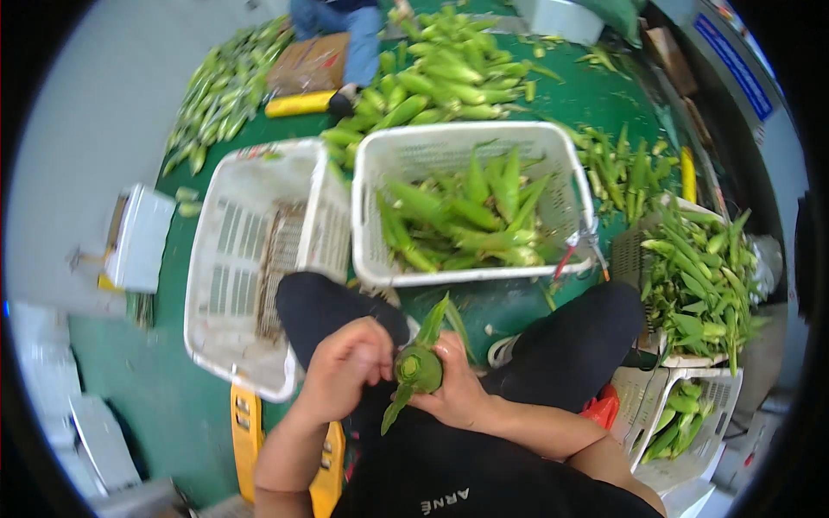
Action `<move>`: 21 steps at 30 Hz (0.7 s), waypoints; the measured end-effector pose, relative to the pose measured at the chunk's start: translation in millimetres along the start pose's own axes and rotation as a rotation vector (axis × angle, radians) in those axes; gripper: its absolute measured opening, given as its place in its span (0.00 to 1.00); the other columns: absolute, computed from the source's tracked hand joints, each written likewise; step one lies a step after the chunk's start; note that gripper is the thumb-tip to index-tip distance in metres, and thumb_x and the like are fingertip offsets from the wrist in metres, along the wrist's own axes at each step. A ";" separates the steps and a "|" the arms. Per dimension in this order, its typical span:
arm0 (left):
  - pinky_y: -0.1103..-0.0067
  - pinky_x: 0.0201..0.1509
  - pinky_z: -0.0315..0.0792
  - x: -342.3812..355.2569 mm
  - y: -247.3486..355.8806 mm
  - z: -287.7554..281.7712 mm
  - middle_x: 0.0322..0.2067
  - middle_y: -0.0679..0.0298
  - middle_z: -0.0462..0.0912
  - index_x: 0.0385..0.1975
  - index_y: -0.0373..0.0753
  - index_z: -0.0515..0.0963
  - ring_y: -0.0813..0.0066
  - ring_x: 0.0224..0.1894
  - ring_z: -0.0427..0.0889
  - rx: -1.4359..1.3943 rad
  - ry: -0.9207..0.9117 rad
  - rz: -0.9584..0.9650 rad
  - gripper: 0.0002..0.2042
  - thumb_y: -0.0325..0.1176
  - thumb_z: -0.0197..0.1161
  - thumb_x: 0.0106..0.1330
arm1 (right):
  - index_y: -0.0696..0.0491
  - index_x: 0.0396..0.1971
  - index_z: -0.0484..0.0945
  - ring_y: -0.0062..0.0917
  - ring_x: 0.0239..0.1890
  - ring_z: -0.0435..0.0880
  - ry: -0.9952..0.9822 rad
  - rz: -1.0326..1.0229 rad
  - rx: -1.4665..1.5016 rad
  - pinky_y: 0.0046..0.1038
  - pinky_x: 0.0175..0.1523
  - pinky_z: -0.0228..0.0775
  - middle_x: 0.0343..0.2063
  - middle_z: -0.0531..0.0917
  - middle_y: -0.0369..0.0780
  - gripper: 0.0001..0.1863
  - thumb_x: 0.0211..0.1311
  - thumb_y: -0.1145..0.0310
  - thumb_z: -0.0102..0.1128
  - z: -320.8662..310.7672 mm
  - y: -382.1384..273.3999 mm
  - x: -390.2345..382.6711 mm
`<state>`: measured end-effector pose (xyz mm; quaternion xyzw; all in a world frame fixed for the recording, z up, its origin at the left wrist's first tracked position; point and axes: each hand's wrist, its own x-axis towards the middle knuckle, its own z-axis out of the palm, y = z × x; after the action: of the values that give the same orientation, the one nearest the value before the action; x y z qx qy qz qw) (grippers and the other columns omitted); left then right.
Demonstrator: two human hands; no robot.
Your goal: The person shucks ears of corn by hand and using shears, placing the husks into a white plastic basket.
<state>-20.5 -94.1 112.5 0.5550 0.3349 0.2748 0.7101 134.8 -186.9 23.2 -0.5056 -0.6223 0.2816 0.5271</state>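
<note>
- White basket (380,173) of husked-green corn sits well ahead of both hands.
- Corn ear (420,367) lies between the hands, cut end facing up, long axis pointing away toward the basket.
- Right hand (458,388) cups it from beneath.
- Left hand (345,367) curls against its left side, pinching husk.

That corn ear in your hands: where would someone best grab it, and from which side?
Around the thick husked middle of the corn ear, from the right, as the right hand cups it. The cut butt faces up, and loose leaves trail off both ends; the left hand works beside it.
</note>
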 end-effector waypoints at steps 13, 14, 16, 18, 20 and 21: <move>0.75 0.27 0.65 4.2 62.3 23.0 0.20 0.57 0.70 0.25 0.34 0.71 0.67 0.22 0.71 0.842 -0.788 -0.014 0.08 0.32 0.54 0.64 | 0.56 0.54 0.62 0.45 0.50 0.68 0.001 0.215 -0.301 0.41 0.53 0.63 0.48 0.66 0.47 0.40 0.43 0.58 0.74 -24.1 -67.7 -54.5; 0.75 0.27 0.65 6.5 58.6 28.2 0.20 0.57 0.70 0.25 0.34 0.71 0.67 0.22 0.71 0.841 -0.824 -0.010 0.08 0.32 0.54 0.64 | 0.57 0.54 0.62 0.46 0.51 0.67 -0.051 0.293 -0.261 0.41 0.53 0.64 0.49 0.66 0.47 0.40 0.45 0.56 0.73 -29.3 -69.4 -55.8; 0.75 0.25 0.65 7.5 51.7 35.5 0.17 0.60 0.71 0.27 0.34 0.71 0.70 0.19 0.71 0.692 -0.695 -0.313 0.10 0.33 0.52 0.66 | 0.60 0.52 0.63 0.45 0.52 0.67 -0.080 0.259 -0.287 0.38 0.53 0.65 0.49 0.64 0.49 0.38 0.50 0.50 0.69 -52.9 -80.3 -49.6; 0.78 0.23 0.65 9.0 43.9 36.7 0.15 0.65 0.72 0.27 0.34 0.71 0.78 0.18 0.70 0.620 -0.664 -0.342 0.11 0.34 0.51 0.68 | 0.60 0.45 0.65 0.41 0.45 0.71 -0.126 0.392 -0.165 0.35 0.47 0.67 0.47 0.65 0.49 0.33 0.52 0.50 0.68 -78.4 -94.4 -37.0; 0.82 0.23 0.64 3.7 37.2 41.6 0.16 0.69 0.72 0.28 0.36 0.72 0.85 0.20 0.69 0.451 -0.632 -0.367 0.11 0.35 0.51 0.69 | 0.59 0.30 0.67 0.39 0.23 0.75 -0.299 0.599 -0.018 0.36 0.32 0.68 0.24 0.74 0.47 0.27 0.61 0.46 0.57 -102.6 -107.0 -5.3; 0.85 0.23 0.62 0.6 36.1 45.1 0.16 0.71 0.72 0.28 0.37 0.72 0.87 0.19 0.68 0.407 -0.607 -0.443 0.10 0.34 0.51 0.70 | 0.59 0.27 0.68 0.41 0.24 0.77 -0.431 0.583 -0.057 0.37 0.32 0.68 0.21 0.74 0.47 0.27 0.63 0.44 0.53 -110.4 -108.3 7.1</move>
<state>14.5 -112.5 154.6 0.6543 0.2691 -0.1318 0.6943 203.1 -236.2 153.0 -0.6053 -0.5563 0.5028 0.2672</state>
